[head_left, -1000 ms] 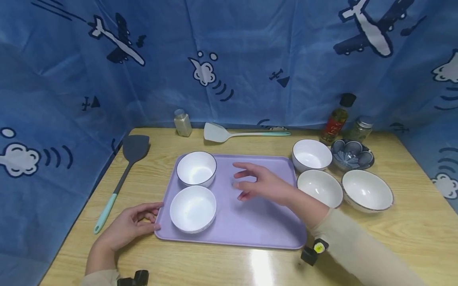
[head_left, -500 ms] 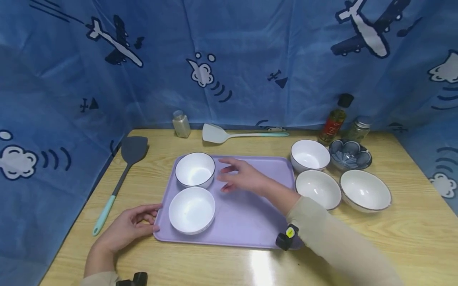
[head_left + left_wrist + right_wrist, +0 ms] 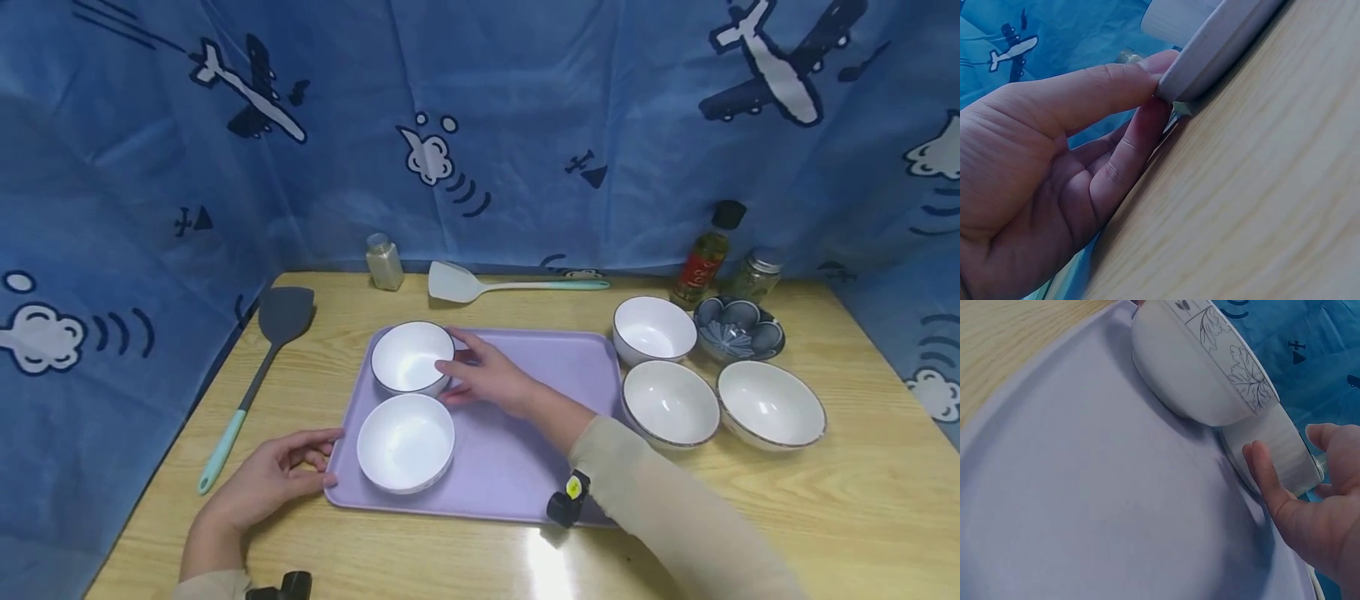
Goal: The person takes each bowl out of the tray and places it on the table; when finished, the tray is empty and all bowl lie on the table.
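Observation:
On a purple tray [image 3: 525, 450] stand two white bowls. The far bowl [image 3: 405, 354] has a dark rim. The near bowl [image 3: 405, 442] shows a grey leaf pattern outside in the right wrist view. My right hand [image 3: 487, 375] is at the right side of the far bowl, thumb over its rim and the other fingers spread along the outside. In the right wrist view these fingers look extended, and firm contact cannot be made out. My left hand [image 3: 262, 479] pinches the tray's left edge near the front corner, thumb and finger meeting at the rim in the left wrist view.
Right of the tray stand several bowls, including a white one [image 3: 654, 329] and a dark flower-patterned one [image 3: 738, 329]. Behind them are a sauce bottle [image 3: 701, 262] and a jar [image 3: 757, 273]. A white spatula [image 3: 457, 283], a shaker [image 3: 385, 262] and a dark spatula [image 3: 285, 317] lie around.
My right hand has moved left across the tray, from above its middle to the far bowl's right rim. My left hand has stayed at the tray edge, and the bowls stand as before.

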Demonstrator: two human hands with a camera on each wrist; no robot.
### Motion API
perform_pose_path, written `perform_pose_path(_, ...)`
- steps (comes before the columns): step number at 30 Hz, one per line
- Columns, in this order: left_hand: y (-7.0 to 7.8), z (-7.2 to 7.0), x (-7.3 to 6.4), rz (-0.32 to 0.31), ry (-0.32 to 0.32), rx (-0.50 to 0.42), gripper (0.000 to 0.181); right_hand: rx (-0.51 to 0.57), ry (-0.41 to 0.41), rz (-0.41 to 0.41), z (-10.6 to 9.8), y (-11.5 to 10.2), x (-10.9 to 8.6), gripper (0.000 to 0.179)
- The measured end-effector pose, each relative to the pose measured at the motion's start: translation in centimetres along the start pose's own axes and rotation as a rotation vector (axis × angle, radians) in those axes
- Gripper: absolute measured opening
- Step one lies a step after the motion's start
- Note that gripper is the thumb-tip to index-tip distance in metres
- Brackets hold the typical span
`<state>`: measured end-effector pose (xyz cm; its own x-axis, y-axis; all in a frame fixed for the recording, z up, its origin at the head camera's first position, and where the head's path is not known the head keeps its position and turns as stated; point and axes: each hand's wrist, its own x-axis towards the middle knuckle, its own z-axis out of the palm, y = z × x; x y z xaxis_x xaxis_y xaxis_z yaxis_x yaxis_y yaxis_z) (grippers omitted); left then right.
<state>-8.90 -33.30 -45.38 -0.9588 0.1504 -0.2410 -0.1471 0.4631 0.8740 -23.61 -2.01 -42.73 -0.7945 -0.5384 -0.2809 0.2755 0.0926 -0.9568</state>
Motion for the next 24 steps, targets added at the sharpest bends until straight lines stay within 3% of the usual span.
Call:
perform_pose_path(8, 0.1, 0.2, -0.1, 0.033, -0.009, -0.03, 0.065, 0.11, 0.01, 0.03, 0.9, -0.1, 0.4, 0.075)
perform_pose_path(16, 0.2, 0.2, -0.2, 0.037, -0.004, -0.035, 0.065, 0.228, 0.086, 0.014, -0.1, 0.2, -0.2, 0.077)
perform_pose_path(24, 0.4, -0.1, -0.3, 0.003, 0.002, -0.021, 0.066, 0.224, 0.103, -0.004, -0.9, -0.9, -2.2, 0.076)
